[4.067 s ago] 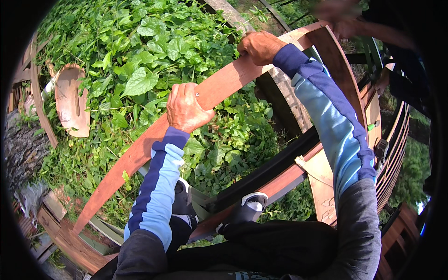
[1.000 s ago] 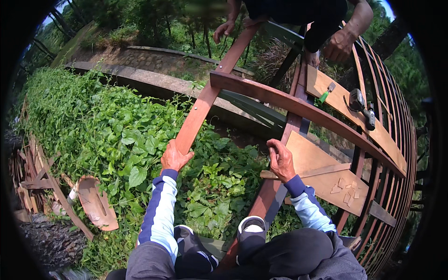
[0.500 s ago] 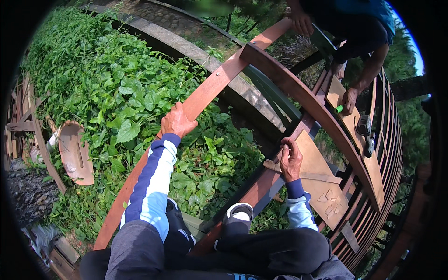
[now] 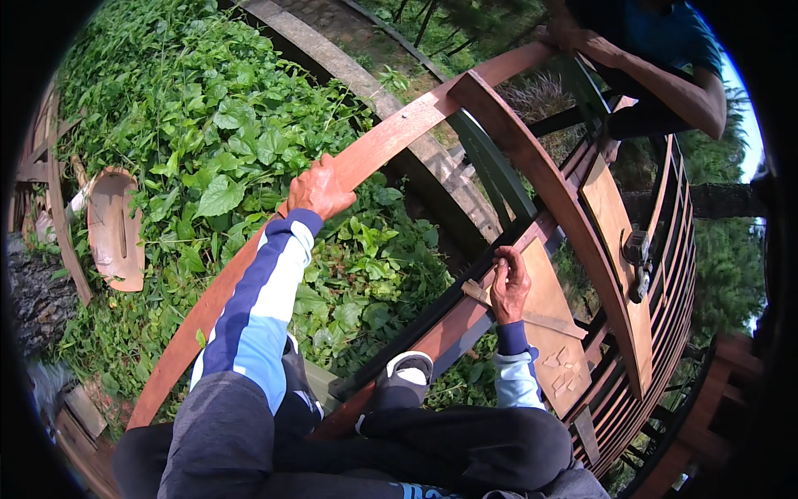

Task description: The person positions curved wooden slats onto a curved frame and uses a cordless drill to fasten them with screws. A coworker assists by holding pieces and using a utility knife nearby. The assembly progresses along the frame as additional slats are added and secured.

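Observation:
My left hand [image 4: 318, 190] is closed over a long reddish wooden rail [image 4: 391, 137], which runs from beside my left leg up to the far right. A curved wooden board [image 4: 540, 170] meets that rail near its far end and sweeps down to the right. My right hand [image 4: 510, 285] is closed, fingers curled against the thumb, above a plywood sheet [image 4: 544, 320]; whether something small is pinched in it is hidden. Close to that hand, a thin wooden strip [image 4: 553, 324] lies across the sheet, with several small chips [image 4: 561, 370] below it.
At the top right, a co-worker's arm [image 4: 615, 56] reaches to the rail's far end. A power tool [image 4: 637, 259] rests on a second plywood strip [image 4: 611, 216], beside a slatted frame [image 4: 669, 291]. Leafy plants [image 4: 224, 158] grow below; a concrete ledge [image 4: 353, 75] runs behind. My shoe [image 4: 407, 374] stands on a beam.
The co-worker's lower hand has left the plywood, with the green-handled item, and moved up to the rail's far end. My view has shifted slightly; my hands keep their hold and pose.

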### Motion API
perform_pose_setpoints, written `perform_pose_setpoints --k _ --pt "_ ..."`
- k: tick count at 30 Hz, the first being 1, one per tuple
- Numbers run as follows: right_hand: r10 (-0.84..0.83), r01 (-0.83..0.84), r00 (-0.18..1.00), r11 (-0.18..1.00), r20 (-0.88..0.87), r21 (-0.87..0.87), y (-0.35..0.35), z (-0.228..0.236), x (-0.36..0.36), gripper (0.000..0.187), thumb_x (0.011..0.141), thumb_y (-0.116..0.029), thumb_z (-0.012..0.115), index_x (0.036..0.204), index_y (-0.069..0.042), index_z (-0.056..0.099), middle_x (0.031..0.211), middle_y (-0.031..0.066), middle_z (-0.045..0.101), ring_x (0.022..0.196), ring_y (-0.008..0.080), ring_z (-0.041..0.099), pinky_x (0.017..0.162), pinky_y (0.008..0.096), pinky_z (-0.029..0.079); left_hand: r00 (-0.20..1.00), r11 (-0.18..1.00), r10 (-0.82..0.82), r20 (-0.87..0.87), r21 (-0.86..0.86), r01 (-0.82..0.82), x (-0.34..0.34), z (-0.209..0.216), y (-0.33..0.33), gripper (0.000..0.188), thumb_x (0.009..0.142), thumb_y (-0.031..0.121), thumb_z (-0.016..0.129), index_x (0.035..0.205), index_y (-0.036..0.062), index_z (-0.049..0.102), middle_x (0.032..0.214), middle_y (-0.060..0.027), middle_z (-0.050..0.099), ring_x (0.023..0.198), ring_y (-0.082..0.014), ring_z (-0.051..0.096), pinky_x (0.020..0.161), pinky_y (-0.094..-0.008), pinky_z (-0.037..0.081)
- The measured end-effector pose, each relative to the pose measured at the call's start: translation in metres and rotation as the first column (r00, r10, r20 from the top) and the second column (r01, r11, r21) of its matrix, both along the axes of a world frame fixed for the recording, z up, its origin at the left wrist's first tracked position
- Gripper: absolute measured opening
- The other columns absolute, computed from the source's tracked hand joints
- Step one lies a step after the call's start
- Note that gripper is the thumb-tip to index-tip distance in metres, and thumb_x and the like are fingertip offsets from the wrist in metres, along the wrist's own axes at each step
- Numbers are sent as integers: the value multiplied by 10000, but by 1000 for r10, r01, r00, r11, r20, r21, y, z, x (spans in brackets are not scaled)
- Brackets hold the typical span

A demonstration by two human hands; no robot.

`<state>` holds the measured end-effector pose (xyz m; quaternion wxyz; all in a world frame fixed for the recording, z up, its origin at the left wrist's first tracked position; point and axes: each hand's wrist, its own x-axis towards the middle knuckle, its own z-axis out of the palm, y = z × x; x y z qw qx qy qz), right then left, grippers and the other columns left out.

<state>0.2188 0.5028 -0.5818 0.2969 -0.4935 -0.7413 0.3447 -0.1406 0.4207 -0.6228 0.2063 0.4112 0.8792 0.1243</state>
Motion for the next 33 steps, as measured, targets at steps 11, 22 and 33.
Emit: perform_pose_setpoints --k 11,22,33 --pt "6 -6 1000 1000 1 4 -5 2 -2 160 917 5 505 1033 -14 613 859 59 634 748 129 620 653 256 507 1000 999 -5 5 -48 6 -1 3 3 651 641 379 749 1103 -5 499 991 -247 659 867 -404 676 788 -466 549" --pt "-3 2 1000 1000 21 26 -4 -8 -1 176 887 25 526 1034 -16 613 862 82 647 729 155 624 666 280 508 1000 999 1 -9 -50 -2 0 0 2 629 644 371 742 1091 2 497 994 -242 652 865 -404 676 791 -462 548" --pt "-4 4 999 1000 38 18 -3 -4 0 175 904 28 523 1049 -7 615 889 67 643 771 135 619 698 256 500 1000 993 24 19 -114 -22 1 5 5 685 631 348 746 1153 -11 485 1069 -228 628 922 -401 664 841 -447 540"
